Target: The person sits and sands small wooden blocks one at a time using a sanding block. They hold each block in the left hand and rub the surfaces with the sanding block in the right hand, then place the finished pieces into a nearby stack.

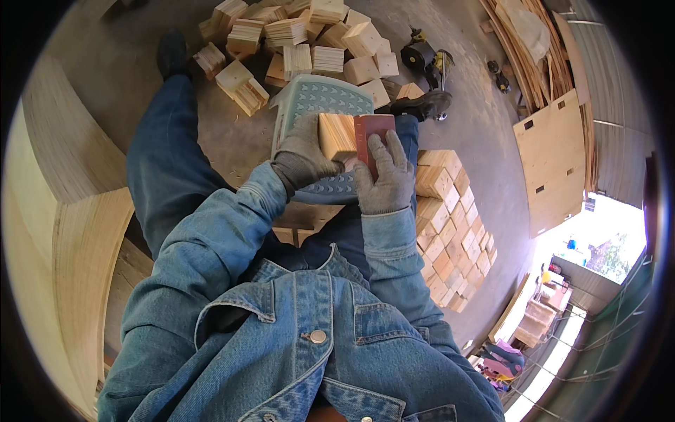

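- Left hand (306,153), in a grey glove, just above the middle of the frame; it is curled around the left and lower side of a wooden block (337,136), gripping it
- Right hand (385,172), gloved alike, just right of centre; its fingers lie over a reddish-brown flat pad (375,130), holding it against the block's right side
- The block is in the upper middle of the frame, pale with layered grain, over a green plastic stool (327,91) with a patterned top; whether it touches the stool I cannot tell
- A loose heap of wooden blocks (295,32) lies on the grey floor (481,119) at the top centre; a closely packed group of blocks (453,232) sits right of centre
- Black-and-yellow tool (420,53) at the upper right of the heap; near it, a dark shoe (422,107)
- Tall layered wood (77,141) fills the left edge; a pale panel with dark slots (552,169) stands at the right
- Denim jacket (302,299) across the lower middle; dark blue trousers (165,133) at the left of the stool
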Demonstrator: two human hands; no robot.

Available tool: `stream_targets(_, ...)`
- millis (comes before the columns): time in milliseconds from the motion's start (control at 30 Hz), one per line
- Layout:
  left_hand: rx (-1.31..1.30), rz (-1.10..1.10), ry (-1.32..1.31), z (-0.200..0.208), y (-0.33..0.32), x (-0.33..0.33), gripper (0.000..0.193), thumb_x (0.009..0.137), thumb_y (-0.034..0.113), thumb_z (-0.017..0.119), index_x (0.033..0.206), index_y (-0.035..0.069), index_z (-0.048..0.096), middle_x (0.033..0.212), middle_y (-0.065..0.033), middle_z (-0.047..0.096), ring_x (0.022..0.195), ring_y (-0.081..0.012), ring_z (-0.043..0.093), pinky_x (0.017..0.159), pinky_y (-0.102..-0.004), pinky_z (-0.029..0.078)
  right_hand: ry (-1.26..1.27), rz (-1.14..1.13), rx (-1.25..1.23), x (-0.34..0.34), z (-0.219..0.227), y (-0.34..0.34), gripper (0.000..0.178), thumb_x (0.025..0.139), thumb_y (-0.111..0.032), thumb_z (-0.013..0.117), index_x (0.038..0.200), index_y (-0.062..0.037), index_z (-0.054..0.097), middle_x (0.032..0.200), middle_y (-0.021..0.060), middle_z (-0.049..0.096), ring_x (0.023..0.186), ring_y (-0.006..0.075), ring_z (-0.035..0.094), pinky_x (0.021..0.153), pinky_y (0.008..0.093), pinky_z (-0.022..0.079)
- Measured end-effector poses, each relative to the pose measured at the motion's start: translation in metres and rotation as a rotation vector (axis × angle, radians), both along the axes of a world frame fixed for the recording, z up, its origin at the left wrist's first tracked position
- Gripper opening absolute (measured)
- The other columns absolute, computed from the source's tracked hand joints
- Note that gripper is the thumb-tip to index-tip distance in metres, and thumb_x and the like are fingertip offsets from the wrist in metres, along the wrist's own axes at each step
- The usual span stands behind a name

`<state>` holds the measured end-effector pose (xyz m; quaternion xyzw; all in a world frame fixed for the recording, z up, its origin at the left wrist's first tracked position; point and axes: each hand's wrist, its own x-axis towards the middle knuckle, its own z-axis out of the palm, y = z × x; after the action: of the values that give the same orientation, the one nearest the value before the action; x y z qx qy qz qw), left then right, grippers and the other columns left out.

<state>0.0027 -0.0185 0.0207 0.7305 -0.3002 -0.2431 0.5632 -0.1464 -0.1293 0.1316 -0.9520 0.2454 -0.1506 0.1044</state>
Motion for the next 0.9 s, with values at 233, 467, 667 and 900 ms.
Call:
stream_targets(233,-0.021,-0.046,-0.177,-0.009,0.005,-0.002,0.106,0.058,0.039,0.097,0.145,0.003,0.048,0.135,-0.0223,0.057,0.129,-0.0407,0.056,0.116,-0.0455,0.045,0.029,-0.032,0.24,0.016,0.0,-0.032,0.054,0.085,-0.025,0.082,0.136,-0.0117,0.072,0.152,0.0203,0.059,0.128,0.0421,0.064,0.11,0.0478,0.051)
stream_targets(467,0.075,-0.114,-0.14,0.014,0.006,0.002,0.105,0.057,0.03,0.099,0.146,0.004,0.048,0.137,-0.0217,0.057,0.129,-0.0393,0.057,0.115,-0.0444,0.047,-0.086,-0.085,0.265,-0.045,0.002,-0.017,0.056,0.082,-0.015,0.085,0.135,-0.0044,0.071,0.148,0.0252,0.061,0.134,0.0415,0.062,0.113,0.0451,0.051)
stream_targets(667,0.079,-0.082,-0.174,0.008,0.009,0.002,0.105,0.055,0.036,0.098,0.144,0.006,0.05,0.134,-0.0217,0.059,0.128,-0.0401,0.057,0.117,-0.0444,0.045,-0.04,-0.023,0.2,-0.04,-0.002,0.009,0.056,0.08,-0.019,0.087,0.134,-0.0112,0.074,0.148,0.0199,0.063,0.121,0.0417,0.067,0.108,0.0465,0.052)
stream_targets(900,-0.108,-0.084,-0.096,-0.008,0.004,-0.003,0.108,0.057,0.031,0.1,0.147,0.005,0.046,0.138,-0.0197,0.057,0.129,-0.0368,0.057,0.116,-0.0444,0.046,-0.033,-0.046,0.094,-0.006,-0.014,-0.034,0.054,0.08,-0.022,0.087,0.132,-0.0123,0.075,0.148,0.0182,0.064,0.122,0.0399,0.067,0.107,0.0462,0.052)
